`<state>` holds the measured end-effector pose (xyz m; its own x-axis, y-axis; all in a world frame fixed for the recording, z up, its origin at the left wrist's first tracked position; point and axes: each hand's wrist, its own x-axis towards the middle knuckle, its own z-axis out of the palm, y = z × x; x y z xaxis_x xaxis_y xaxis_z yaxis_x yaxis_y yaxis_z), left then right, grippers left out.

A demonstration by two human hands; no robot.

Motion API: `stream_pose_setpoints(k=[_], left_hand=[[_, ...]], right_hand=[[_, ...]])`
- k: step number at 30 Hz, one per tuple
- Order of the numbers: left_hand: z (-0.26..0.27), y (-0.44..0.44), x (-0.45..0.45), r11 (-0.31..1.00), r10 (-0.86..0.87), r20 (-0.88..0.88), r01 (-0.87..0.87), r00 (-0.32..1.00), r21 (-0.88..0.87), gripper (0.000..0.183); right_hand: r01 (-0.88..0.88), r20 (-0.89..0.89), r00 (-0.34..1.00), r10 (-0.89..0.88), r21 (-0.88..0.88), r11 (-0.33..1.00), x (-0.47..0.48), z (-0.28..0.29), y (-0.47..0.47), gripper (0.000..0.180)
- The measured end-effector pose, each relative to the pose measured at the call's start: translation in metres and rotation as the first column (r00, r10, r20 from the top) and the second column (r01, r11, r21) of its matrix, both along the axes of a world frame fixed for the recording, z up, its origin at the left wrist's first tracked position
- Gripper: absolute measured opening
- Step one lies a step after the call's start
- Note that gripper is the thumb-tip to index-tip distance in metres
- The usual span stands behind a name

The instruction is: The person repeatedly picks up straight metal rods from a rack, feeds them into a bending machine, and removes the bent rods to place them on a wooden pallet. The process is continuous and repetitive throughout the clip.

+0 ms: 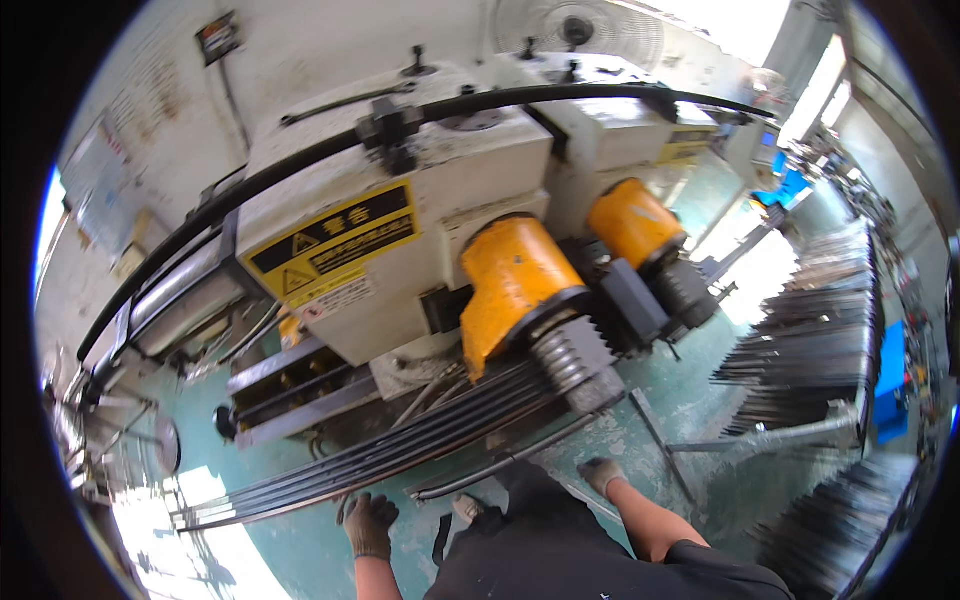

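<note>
My left hand (369,525), in a dirty work glove, is just in front of a bundle of long dark metal tubes (360,450). Its fingers are loosely bent and apart, with nothing seen in them; whether it touches the tubes I cannot tell. The bundle runs below a pale machine with two orange cylindrical heads (517,262). Ribbed metal jaws (570,360) sit under the nearer head. Between my hands, a single bent-looking tube (510,465) slants before my body. My right hand (602,474), also gloved, hangs right of that tube; its fingers are blurred.
On the right, a metal rack (780,436) carries many stacked dark metal pieces (802,322). Another pile (832,517) lies nearer me. A black hose (525,95) arches over the machine's white housing (465,172), which bears a yellow warning label (337,240). A fan (577,31) stands behind.
</note>
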<state>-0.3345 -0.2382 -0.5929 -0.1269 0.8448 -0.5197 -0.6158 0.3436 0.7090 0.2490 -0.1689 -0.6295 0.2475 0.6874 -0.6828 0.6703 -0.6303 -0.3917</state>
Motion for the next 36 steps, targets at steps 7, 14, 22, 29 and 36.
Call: stream_pose_setpoints(k=[7,14,22,29,36], left_hand=[[-0.09,-0.039,0.025,0.992,-0.124,0.488,0.117,0.864,0.045,0.044],[-0.138,-0.057,-0.015,0.995,-0.058,-0.004,0.057,0.998,-0.086,0.04],[-0.024,-0.037,-0.091,0.971,0.205,0.229,-0.227,0.952,0.075,0.036],[0.195,0.021,-0.041,0.797,0.5,0.04,-0.478,0.865,0.368,0.045],[0.335,0.073,0.007,0.628,0.596,-0.015,-0.454,0.803,0.632,0.059]], right_hand=[[0.049,0.114,0.993,-0.023,-0.226,0.973,0.013,0.032,-0.107,0.059],[0.129,0.148,0.983,-0.109,-0.131,0.983,0.042,0.013,-0.117,0.058],[0.217,0.013,0.972,-0.233,0.322,0.922,0.041,0.08,0.006,0.046],[0.5,-0.424,0.864,-0.271,0.656,0.565,0.032,0.164,0.073,0.029],[0.648,-0.615,0.756,-0.224,0.657,0.384,0.036,0.213,0.088,0.026]])
